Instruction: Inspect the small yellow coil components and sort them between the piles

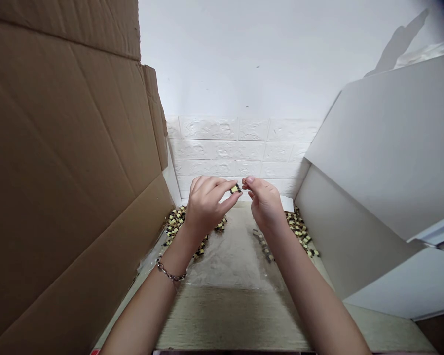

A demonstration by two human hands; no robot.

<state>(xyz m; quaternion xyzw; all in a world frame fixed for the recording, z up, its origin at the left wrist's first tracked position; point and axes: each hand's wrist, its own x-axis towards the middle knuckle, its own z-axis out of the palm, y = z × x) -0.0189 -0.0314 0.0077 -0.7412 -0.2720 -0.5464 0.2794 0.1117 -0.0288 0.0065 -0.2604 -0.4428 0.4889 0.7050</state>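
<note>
Between the thumb and forefinger of my left hand (208, 201) is a small transformer (235, 189), with yellow wrap around its middle and black ends bearing pins. Just right of it, my right hand (263, 197) is closed in a pinch; whatever its fingertips hold, if anything, is too small to make out. One heap of similar transformers (175, 222) lies on the left, partly behind my left hand. A second heap (299, 229) is on the right beyond my right forearm.
A clear plastic sheet (225, 264) covers part of the pale wooden table (229, 315). Tall brown cardboard (70, 148) stands along the left side, and white panels (385, 148) along the right. A white brick-patterned wall (214, 148) closes off the back.
</note>
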